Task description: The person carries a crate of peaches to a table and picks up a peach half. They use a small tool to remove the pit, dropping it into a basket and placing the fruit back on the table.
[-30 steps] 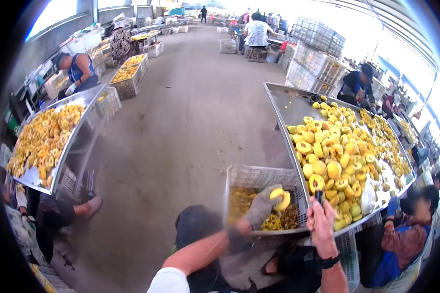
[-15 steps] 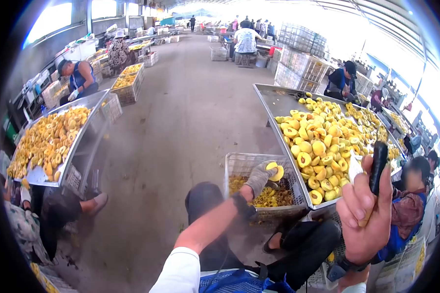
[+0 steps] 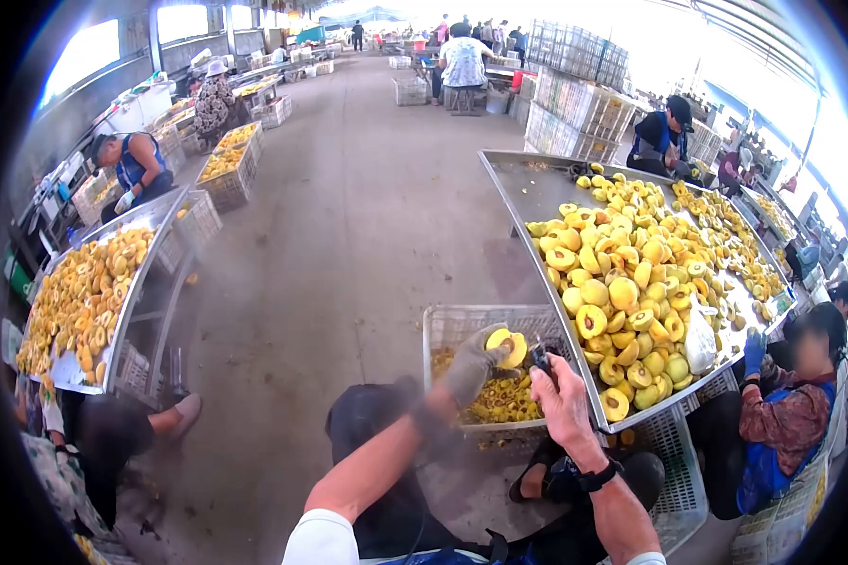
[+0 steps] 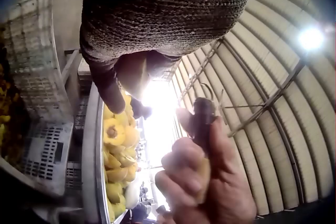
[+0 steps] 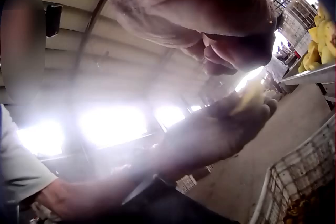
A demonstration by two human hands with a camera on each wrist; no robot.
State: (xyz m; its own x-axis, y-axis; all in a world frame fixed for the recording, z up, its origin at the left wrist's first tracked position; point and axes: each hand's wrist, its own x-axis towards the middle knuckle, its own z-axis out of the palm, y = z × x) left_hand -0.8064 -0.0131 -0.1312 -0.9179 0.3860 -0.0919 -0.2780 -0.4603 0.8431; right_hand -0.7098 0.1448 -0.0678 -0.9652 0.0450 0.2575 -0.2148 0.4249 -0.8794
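My gloved left hand (image 3: 471, 372) holds a yellow fruit half (image 3: 512, 349) over a plastic crate (image 3: 485, 318). Close on its right, my bare right hand (image 3: 560, 405) grips a small tool (image 3: 539, 356) with a dark top. The left wrist view shows a thin curved piece at the tip of the tool (image 4: 203, 115), above the right hand's (image 4: 207, 182) curled fingers; the glove (image 4: 163, 22) fills the top. In the right wrist view the left hand (image 5: 210, 134) and fruit (image 5: 249, 99) are blurred, below the right hand (image 5: 194, 14), which hides its tool.
A metal table (image 3: 528, 188) at the right carries a heap of yellow fruit (image 3: 622, 292) and a clear plastic bag (image 3: 700, 341). Below its edge stands another crate (image 3: 680, 471). A seated person (image 3: 787, 414) is at the far right. Another fruit-covered table (image 3: 151, 259) stands left.
My right hand has come down and left with the tool from its raised place at the right, to beside the left hand. The left hand, still holding fruit, has shifted slightly left and down.
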